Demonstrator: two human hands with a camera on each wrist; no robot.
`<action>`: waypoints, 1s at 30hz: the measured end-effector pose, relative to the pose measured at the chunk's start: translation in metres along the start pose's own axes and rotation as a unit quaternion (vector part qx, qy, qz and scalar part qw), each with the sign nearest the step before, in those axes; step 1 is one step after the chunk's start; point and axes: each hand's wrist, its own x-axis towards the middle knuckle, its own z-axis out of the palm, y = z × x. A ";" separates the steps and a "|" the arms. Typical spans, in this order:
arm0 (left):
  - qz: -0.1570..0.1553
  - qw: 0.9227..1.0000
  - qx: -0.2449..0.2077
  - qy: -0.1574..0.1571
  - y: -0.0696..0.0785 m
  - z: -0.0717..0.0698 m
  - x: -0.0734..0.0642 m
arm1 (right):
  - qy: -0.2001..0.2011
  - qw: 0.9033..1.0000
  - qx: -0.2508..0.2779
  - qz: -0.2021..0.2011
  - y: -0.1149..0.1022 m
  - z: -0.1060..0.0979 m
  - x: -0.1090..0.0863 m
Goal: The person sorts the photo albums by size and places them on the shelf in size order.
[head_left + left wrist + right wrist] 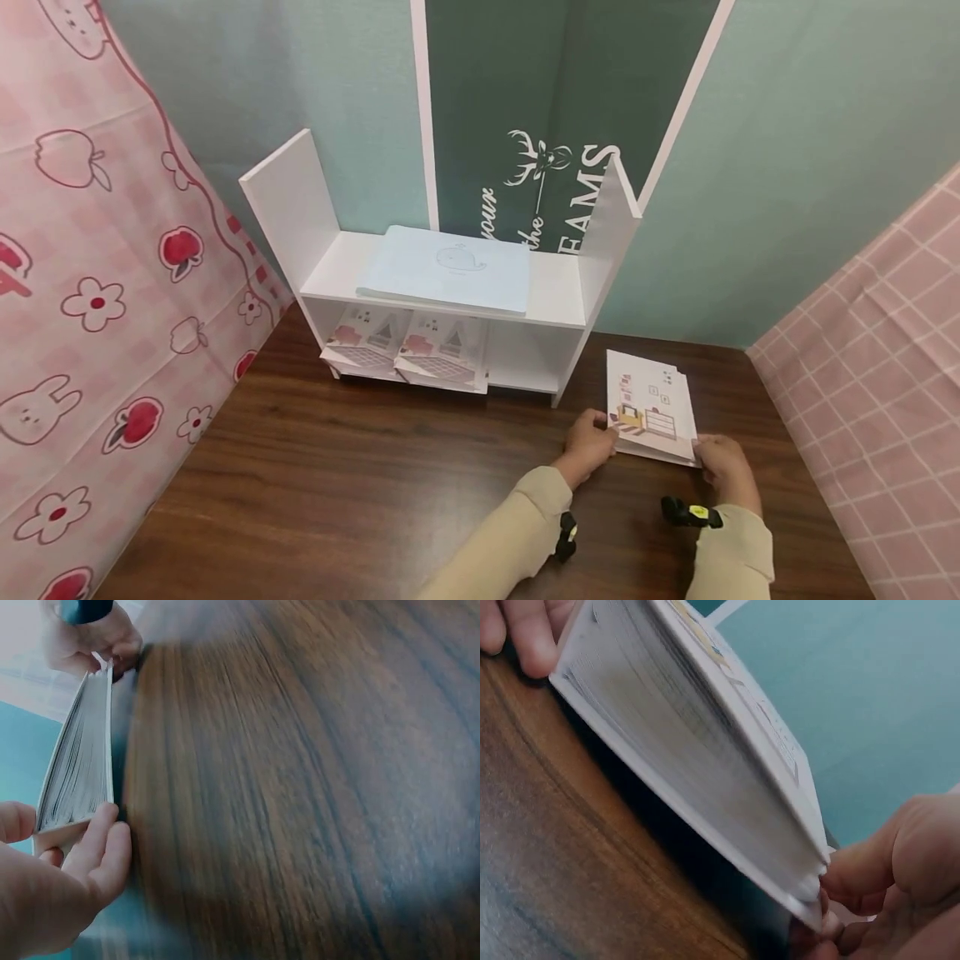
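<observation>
A thick white notebook [651, 408], its cover printed with a yellow armchair and a cabinet, is held over the table right of the white shelf. My left hand [588, 446] grips its near left corner, with fingers under the lower cover in the left wrist view. At the near right corner my right hand [727, 471] pinches the notebook between thumb and fingers. The right wrist view shows the page edges [682, 750] between the two covers, with dark shadow under the lower one.
The white two-tier shelf [558, 287] stands against the back wall. Pale blue whale-printed sheets or books [450, 271] lie on its upper board. Below, pink-printed notebooks [442, 350] lie in two side-by-side piles. Patterned cloths hang left and right of the brown table [337, 483].
</observation>
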 end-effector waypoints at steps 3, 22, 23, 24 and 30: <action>0.010 1.000 0.008 0.000 0.004 0.000 -0.002 | -0.015 0.999 0.050 0.001 -0.002 -0.002 -0.004; 0.037 0.999 0.004 0.021 0.013 -0.005 -0.011 | -0.070 0.948 0.309 0.018 -0.004 -0.005 -0.017; 0.040 0.999 0.000 0.021 0.012 -0.006 -0.012 | -0.073 0.940 0.333 0.026 -0.004 -0.004 -0.019; 0.044 0.999 -0.007 0.021 0.011 -0.007 -0.013 | -0.074 0.931 0.357 0.031 -0.003 -0.004 -0.021; 0.049 0.998 -0.031 0.013 0.009 -0.012 -0.024 | -0.051 0.903 0.426 0.035 0.006 0.002 -0.035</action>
